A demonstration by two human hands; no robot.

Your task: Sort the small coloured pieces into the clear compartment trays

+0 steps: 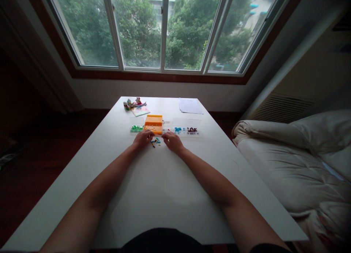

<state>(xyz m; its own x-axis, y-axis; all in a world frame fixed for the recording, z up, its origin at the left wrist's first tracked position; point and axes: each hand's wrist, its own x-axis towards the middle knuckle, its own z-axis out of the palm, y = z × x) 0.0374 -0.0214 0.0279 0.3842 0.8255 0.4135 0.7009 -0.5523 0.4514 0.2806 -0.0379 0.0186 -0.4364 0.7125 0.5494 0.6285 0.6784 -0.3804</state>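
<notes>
My left hand (143,138) rests at the near left corner of an open orange plastic case (154,119), its fingers curled and pinched together. My right hand (173,140) is beside the case's near right corner, fingers also bent inward. Whatever either hand pinches is too small or hidden to make out. Between the hands and slightly nearer to me lie small loose toy bricks (156,140) in yellow, blue and dark colours. Tiny light pieces are scattered inside the case's lower half.
Clear plastic boxes flank the case, holding green pieces (136,128), blue pieces (178,129) and dark brown pieces (192,130). Small built figures (131,104) and a colourful booklet (140,110) sit at the back left of the white table (153,194). Papers (190,105) lie at the back right.
</notes>
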